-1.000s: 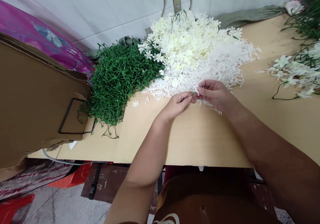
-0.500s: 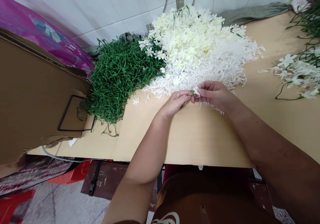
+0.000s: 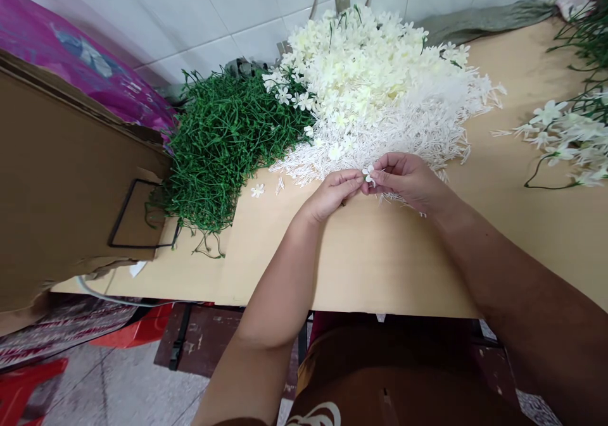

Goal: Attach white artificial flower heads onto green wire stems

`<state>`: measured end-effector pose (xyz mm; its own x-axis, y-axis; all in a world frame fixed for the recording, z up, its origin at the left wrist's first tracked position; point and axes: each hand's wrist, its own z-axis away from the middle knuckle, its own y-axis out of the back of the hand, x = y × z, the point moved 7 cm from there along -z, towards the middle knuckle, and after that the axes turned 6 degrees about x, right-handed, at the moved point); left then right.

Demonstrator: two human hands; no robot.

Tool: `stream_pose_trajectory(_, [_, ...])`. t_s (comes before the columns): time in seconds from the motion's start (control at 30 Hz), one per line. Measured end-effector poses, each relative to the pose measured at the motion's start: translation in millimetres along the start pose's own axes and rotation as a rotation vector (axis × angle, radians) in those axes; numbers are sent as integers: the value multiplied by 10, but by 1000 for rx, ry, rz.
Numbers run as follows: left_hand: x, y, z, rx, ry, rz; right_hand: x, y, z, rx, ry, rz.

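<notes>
- The white flower (image 3: 368,174) sits right at the grip, between the fingertips of both hands, its petals spread toward the camera.
- The right hand (image 3: 407,178) pinches the flower from its right side, thumb and forefinger closed on the petals.
- The left hand (image 3: 335,195) is narrowed to a pinch just left of the flower, on a green stem (image 3: 365,178) that is mostly hidden by fingers and petals.
- Just beyond the grip spreads a heap of thin white pieces (image 3: 418,122), with a pile of cream flowers (image 3: 361,65) farther back.
- Left of the grip lies a pile of green stems (image 3: 228,147); nearer, a loose flower (image 3: 257,190) rests on the tabletop (image 3: 380,255).
- Well to the right of the grip are flowers on stems (image 3: 565,135).
- Far left of the grip stands a cardboard box (image 3: 71,179), a purple bag (image 3: 95,65) behind it; the contents of both cannot be seen.
- Half a second ago more green showed between the fingertips and the petals were bunched; now the flower faces up more openly, while both hands have barely moved.
</notes>
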<state>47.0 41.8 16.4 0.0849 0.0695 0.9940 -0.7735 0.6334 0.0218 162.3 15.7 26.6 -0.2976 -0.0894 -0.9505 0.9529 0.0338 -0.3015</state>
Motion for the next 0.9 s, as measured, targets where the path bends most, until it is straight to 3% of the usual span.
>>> stream_pose_trajectory(0.33, [-50, 3, -63, 138, -23, 32, 43, 123, -57, 152, 49, 81])
stream_pose_trajectory(0.9, [-87, -33, -87, -51, -53, 92, 49, 16, -43, 57, 94, 164])
